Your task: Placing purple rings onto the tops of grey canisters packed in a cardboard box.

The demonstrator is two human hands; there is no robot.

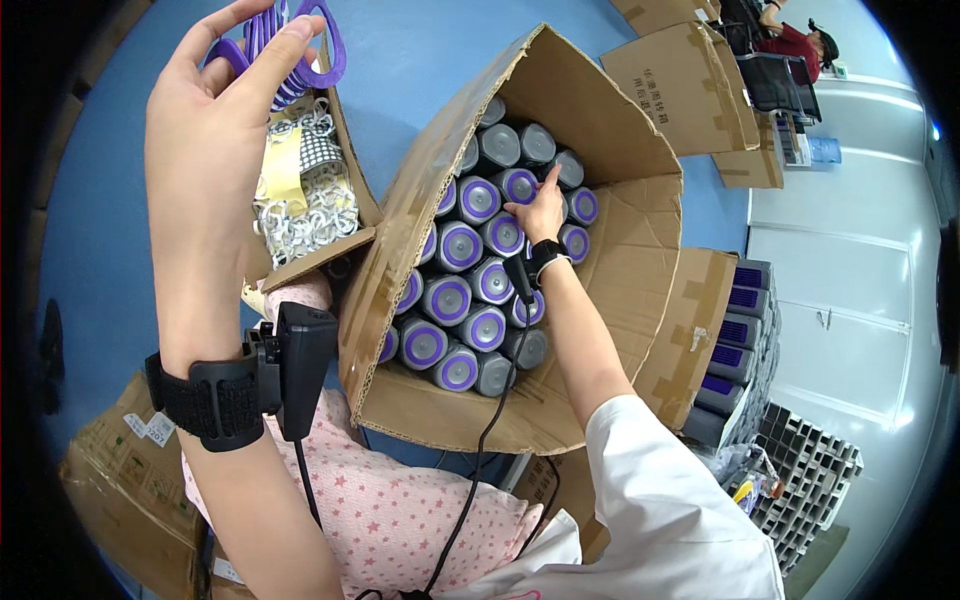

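**Purple rings up high, a finger among the cylinders**

Nearest the lens is your left hand [215, 110], raised at about ten o'clock, with a black wrist strap [215, 400] carrying a small black device lower on the forearm. Its fingers are curled together and, with the thumb, pinch a bunch of purple plastic rings [300, 45] at the very top of the view. Just behind that hand, a smaller carton [345, 130] holds white ring-shaped pieces [305, 210].

Toward the centre, slightly to one o'clock, your right hand [543, 212] reaches into the large open cardboard box [600, 330]. Its index finger is stretched out, the other fingers folded in, and the tip rests between the tops of the grey cylinders with purple caps [465, 290] packed upright in rows. At four o'clock, a stack of grey and purple blocks [740, 330] stands beside the box.
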